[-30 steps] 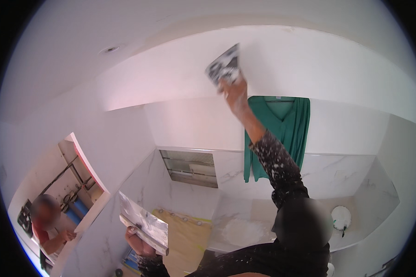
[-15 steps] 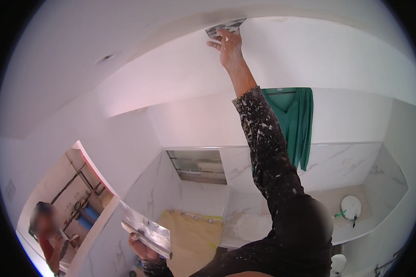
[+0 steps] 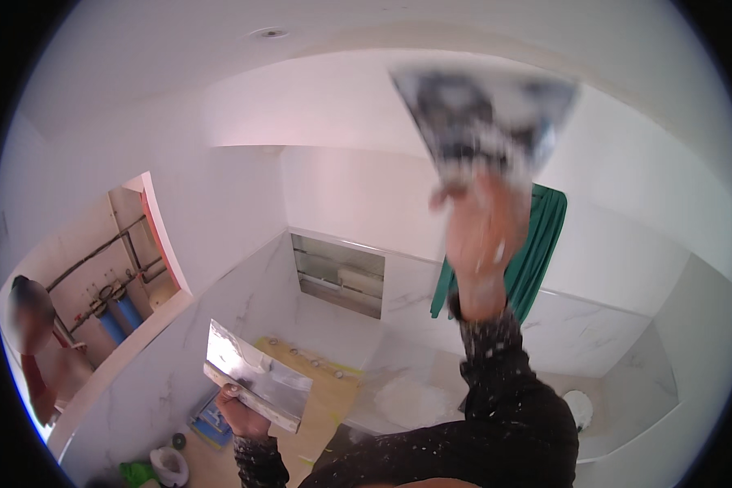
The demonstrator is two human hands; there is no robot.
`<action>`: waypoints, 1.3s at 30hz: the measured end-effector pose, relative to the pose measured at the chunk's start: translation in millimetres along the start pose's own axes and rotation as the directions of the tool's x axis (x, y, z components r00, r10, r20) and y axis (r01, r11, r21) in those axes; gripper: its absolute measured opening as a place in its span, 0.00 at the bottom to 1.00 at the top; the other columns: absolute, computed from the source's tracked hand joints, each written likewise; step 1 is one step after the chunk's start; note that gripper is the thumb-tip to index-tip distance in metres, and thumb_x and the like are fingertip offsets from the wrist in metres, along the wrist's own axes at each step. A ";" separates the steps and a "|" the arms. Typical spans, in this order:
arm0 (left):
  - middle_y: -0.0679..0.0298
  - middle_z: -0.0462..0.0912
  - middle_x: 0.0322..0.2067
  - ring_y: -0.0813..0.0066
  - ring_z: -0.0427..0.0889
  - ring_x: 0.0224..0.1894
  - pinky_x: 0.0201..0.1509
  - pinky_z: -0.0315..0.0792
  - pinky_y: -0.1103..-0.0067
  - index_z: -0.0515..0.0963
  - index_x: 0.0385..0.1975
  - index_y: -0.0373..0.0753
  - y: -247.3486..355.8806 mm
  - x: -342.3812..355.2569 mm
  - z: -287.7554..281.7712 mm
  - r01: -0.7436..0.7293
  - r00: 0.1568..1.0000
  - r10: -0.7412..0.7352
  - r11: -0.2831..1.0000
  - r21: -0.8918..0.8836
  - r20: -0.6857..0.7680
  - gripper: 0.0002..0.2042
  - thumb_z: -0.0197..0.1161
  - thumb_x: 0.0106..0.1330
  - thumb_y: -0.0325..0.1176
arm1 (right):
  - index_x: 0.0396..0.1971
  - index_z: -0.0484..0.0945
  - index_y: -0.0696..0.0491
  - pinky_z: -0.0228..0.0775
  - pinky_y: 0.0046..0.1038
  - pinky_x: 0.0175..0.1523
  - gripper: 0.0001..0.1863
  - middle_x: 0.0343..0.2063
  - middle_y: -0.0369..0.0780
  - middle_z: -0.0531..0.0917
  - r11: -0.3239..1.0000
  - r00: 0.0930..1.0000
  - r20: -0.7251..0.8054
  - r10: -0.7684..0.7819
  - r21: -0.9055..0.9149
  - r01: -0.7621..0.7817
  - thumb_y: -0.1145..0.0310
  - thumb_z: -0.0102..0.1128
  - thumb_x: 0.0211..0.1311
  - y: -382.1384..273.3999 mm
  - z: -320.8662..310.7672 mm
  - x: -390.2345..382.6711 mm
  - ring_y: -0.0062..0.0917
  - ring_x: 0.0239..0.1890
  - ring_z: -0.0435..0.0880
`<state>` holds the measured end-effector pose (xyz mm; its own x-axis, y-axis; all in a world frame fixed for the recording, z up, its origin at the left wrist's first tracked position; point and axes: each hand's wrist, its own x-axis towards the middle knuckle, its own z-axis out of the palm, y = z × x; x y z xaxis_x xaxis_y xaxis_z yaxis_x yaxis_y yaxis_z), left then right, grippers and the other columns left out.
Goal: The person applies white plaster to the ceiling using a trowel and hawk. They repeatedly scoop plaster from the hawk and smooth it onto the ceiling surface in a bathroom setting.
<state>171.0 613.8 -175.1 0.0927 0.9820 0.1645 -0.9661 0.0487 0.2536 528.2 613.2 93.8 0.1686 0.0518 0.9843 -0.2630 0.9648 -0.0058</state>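
My right hand [image 3: 488, 232] is raised in front of me, its fingers wrapped round the handle of a wide putty knife [image 3: 537, 110]. The blade points up and is smeared with dark and white patches, blurred by motion. It appears apart from the ceiling [image 3: 171, 61] and the white wall band [image 3: 333, 106] below it. Low on the left, my left hand [image 3: 244, 413] grips a plastering trowel [image 3: 289, 382] by its pale handle, with the shiny metal plate facing up. A whitish lump, apparently putty, lies on that plate. Paint spatters cover my dark sleeves.
Green cloth [image 3: 541, 252] hangs behind my right wrist. A window opening [image 3: 337, 276] is set in the marbled wall. Another person [image 3: 45, 350] stands beyond the left opening, near blue cylinders [image 3: 122, 313]. A yellowish sheet [image 3: 325, 370] and a white bucket [image 3: 169, 468] lie below.
My right hand has brought the putty knife down from the ceiling edge and closer to me. The view has shifted; my left hand still holds the trowel. The other person appears farther left.
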 end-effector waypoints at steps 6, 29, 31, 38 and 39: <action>0.45 0.79 0.46 0.46 0.75 0.53 0.65 0.66 0.53 0.77 0.32 0.26 -19.4 -18.9 -45.1 0.188 0.964 -0.193 0.981 -0.046 -0.183 0.17 0.55 0.43 0.30 | 0.57 0.76 0.51 0.73 0.40 0.54 0.21 0.52 0.48 0.80 0.518 0.802 0.085 0.592 -0.802 -0.297 0.73 0.61 0.63 -25.2 4.9 -179.0 0.37 0.53 0.78; 0.46 0.75 0.55 0.46 0.72 0.59 0.69 0.61 0.51 0.65 0.61 0.31 -74.0 -4.7 -51.9 0.503 0.858 -0.508 0.861 -0.082 -0.073 0.35 0.52 0.46 0.29 | 0.60 0.75 0.41 0.73 0.32 0.53 0.35 0.59 0.32 0.77 0.306 0.264 0.338 0.903 -0.939 0.157 0.79 0.58 0.46 -36.4 -1.2 -240.6 0.34 0.44 0.76; 0.47 0.74 0.55 0.46 0.72 0.59 0.69 0.62 0.52 0.65 0.61 0.32 -65.1 -7.0 -47.5 0.444 0.891 -0.450 0.891 -0.093 -0.058 0.35 0.53 0.45 0.29 | 0.59 0.76 0.41 0.74 0.32 0.50 0.32 0.58 0.34 0.78 0.255 0.177 0.267 0.947 -0.963 0.087 0.78 0.59 0.50 -32.2 -19.3 -240.4 0.34 0.43 0.76; 0.49 0.74 0.55 0.46 0.70 0.60 0.68 0.62 0.51 0.66 0.61 0.34 -43.7 -7.8 -50.6 0.260 0.963 -0.263 0.964 -0.056 -0.052 0.36 0.56 0.44 0.31 | 0.53 0.78 0.49 0.75 0.29 0.44 0.15 0.43 0.39 0.84 0.086 0.220 -0.097 0.971 -0.716 -0.693 0.71 0.57 0.67 -28.7 -61.4 -252.9 0.24 0.38 0.81; 0.49 0.75 0.54 0.46 0.71 0.60 0.68 0.62 0.50 0.67 0.61 0.34 -43.7 -8.2 -51.7 0.260 0.958 -0.263 0.965 -0.037 -0.119 0.36 0.56 0.44 0.32 | 0.50 0.79 0.52 0.76 0.28 0.43 0.13 0.40 0.39 0.84 0.084 0.195 -0.143 0.970 -0.557 -0.826 0.68 0.58 0.68 -27.8 -67.5 -249.0 0.23 0.36 0.82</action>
<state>200.0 613.1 -236.8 0.3137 0.9493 -0.0226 -0.9170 0.3090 0.2524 557.7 590.8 -163.0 -0.0864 0.9832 0.1609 0.3684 0.1815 -0.9118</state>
